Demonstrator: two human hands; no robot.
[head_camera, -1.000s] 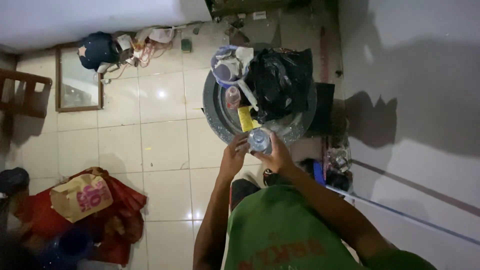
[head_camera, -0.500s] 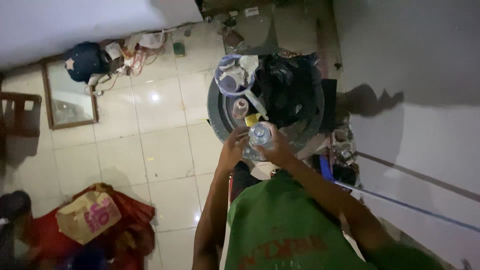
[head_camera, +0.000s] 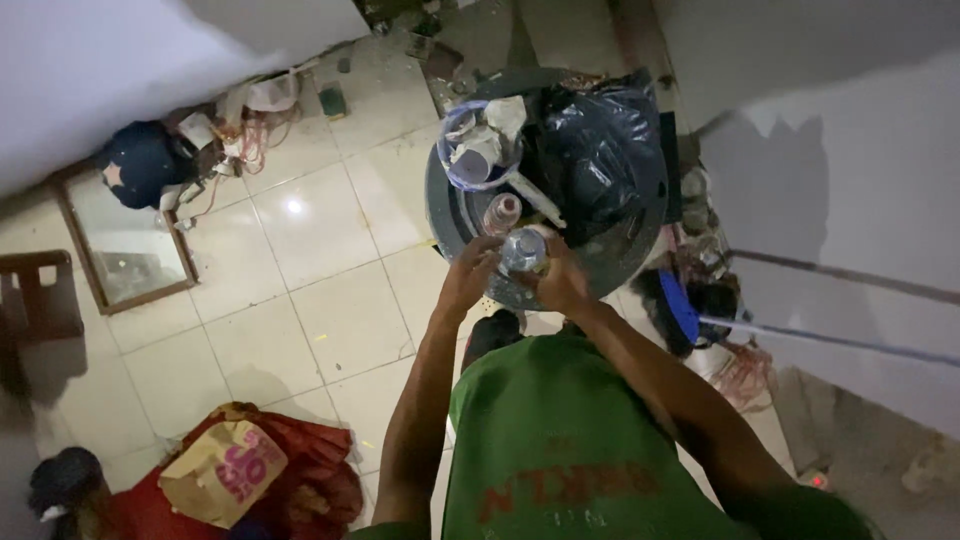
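Both hands have lifted the clear plastic bottle (head_camera: 524, 250) a little higher in the frame since a moment ago. At centre, the left hand (head_camera: 468, 280) curls around the bottle's left side and the right hand (head_camera: 562, 282) grips its right side, fingers wrapped, over the near rim of a round dark tub (head_camera: 610, 262). Beyond, inside the tub, sit a black bag (head_camera: 598, 150) and a clear tub of scraps (head_camera: 478, 146). A paper bag (head_camera: 222, 470) lies lower left, and a mirror (head_camera: 125, 245) lies at far left.

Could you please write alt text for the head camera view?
Seen from above, a left hand and right hand hold a clear plastic bottle over a round bin containing a black bag, on a tiled floor.
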